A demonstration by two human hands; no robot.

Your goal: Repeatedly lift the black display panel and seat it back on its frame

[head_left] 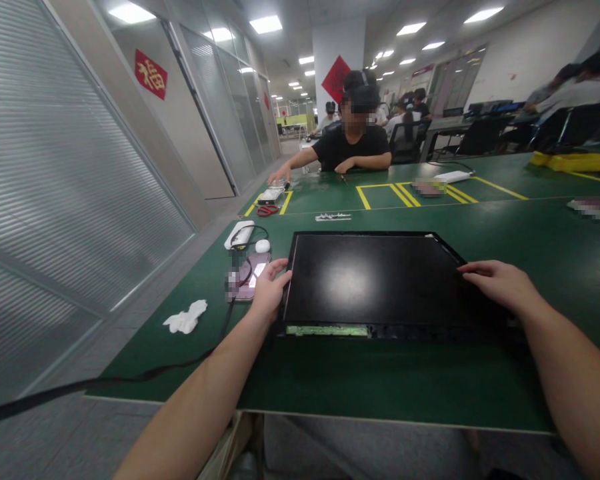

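A black flat display panel (375, 280) lies face up on the green table (360, 380), with a strip of green circuit board (327, 330) showing along its near edge. My left hand (270, 290) rests against the panel's left edge, fingers curled round the rim. My right hand (497, 283) lies flat on the panel's right side, fingers stretched toward the middle.
Left of the panel lie a phone (250, 275) with a black cable, a white mouse (263, 245), a white adapter (239, 234) and a crumpled tissue (186, 319). Across the table sits a person in black (353, 143). Red scissors (267, 211) and yellow trays (570, 161) lie farther off.
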